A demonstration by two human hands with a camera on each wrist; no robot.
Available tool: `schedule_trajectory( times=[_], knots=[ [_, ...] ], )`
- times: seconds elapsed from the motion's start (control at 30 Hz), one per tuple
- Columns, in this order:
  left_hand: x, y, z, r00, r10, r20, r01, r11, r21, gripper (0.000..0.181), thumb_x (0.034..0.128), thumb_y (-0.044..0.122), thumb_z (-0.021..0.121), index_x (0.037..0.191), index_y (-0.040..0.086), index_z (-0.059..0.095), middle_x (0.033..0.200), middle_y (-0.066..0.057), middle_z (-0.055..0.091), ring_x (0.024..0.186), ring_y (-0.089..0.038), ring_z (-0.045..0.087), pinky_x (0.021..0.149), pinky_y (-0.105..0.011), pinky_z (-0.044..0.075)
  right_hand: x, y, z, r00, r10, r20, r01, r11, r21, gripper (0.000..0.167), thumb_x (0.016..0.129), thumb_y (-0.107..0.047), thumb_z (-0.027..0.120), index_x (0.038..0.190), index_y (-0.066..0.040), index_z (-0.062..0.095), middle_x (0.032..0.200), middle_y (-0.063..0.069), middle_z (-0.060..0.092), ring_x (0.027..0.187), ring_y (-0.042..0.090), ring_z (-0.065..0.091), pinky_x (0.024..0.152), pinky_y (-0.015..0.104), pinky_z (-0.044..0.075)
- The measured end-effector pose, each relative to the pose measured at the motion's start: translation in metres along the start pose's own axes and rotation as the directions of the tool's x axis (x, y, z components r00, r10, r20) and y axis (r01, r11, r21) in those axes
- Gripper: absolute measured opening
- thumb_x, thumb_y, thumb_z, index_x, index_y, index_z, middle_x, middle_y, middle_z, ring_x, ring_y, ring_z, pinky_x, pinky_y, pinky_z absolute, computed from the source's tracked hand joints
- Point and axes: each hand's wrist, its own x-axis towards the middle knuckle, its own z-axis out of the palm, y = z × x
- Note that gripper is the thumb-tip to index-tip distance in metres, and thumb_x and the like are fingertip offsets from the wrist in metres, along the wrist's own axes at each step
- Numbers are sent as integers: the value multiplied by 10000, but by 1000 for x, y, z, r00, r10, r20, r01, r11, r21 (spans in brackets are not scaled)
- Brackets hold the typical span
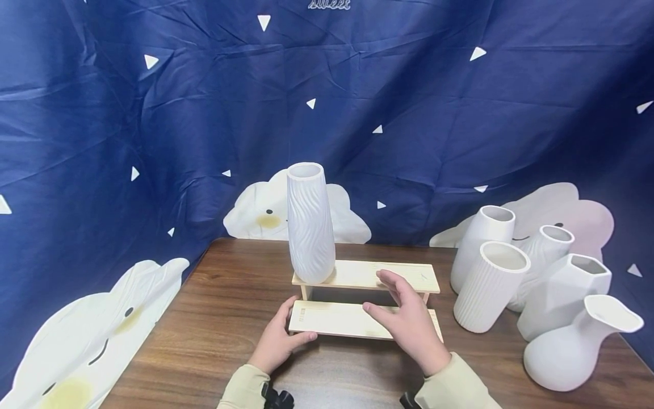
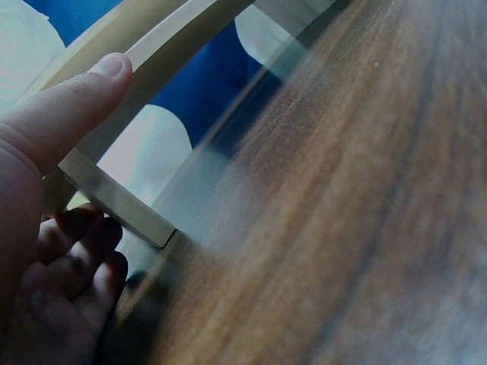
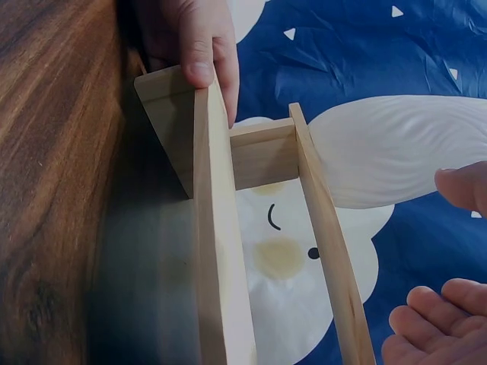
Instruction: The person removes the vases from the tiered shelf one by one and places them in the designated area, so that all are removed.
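A two-tier wooden stand (image 1: 339, 321) is on the table before me. My left hand (image 1: 278, 341) grips the left end of its lower tier: in the left wrist view the thumb (image 2: 91, 95) lies on the board's edge and the fingers (image 2: 84, 251) curl beside the support leg (image 2: 118, 198). Over the right part of the stand is my right hand (image 1: 409, 321), fingers apart and holding nothing; the right wrist view shows a gap between it and the boards. A tall white vase with wavy relief (image 1: 311, 227) stands upright on the upper tier's left end.
Several white vases are grouped on the right side of the table (image 1: 168, 352), among them a ribbed cylinder (image 1: 487, 289), a faceted one (image 1: 559, 298) and a round-bellied one with a flared mouth (image 1: 562, 355). A blue cloth (image 1: 388, 79) with clouds and triangles hangs behind.
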Motion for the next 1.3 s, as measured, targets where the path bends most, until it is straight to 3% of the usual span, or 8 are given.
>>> schedule_trajectory(
  times=[0.23, 0.6, 0.77, 1.3],
  knots=[
    [-5, 22, -1, 1000, -7, -1, 8, 1000, 8, 939, 764, 138, 880, 1504, -43, 331, 1280, -159, 639, 1156, -295, 617, 1022, -453, 443, 5, -1, 6, 1000, -1, 2, 1, 1000, 6, 720, 819, -210, 846, 1426, -42, 497, 1423, 124, 557, 1335, 316, 509, 1119, 468, 380],
    [2, -4, -1, 1000, -1, 17, 1, 1000, 10, 998, 760, 278, 891, 1536, 33, 314, 1313, -81, 635, 1172, -216, 612, 1037, -442, 439, 14, -4, 18, 1000, 6, 27, -5, 999, -37, 725, 823, -220, 837, 1437, -55, 490, 1438, 94, 548, 1355, 321, 489, 1118, 466, 385],
    [2, -4, -1, 1000, 5, 25, -6, 1000, 29, 1017, 758, 337, 887, 1536, 29, 311, 1313, -79, 637, 1186, -228, 608, 1052, -484, 425, 17, -5, 23, 1000, 6, 27, -5, 999, -38, 712, 823, -203, 832, 1434, -58, 495, 1437, 93, 548, 1347, 319, 496, 1116, 463, 388],
    [2, -5, -1, 999, 9, 37, -9, 1000, 15, 1021, 768, 350, 879, 1542, 31, 295, 1325, -75, 631, 1190, -211, 603, 1052, -457, 422, 29, -11, 38, 999, -18, 41, 21, 996, -89, 733, 811, -236, 842, 1433, -45, 504, 1438, 82, 556, 1325, 297, 525, 1080, 473, 425]
  ],
)
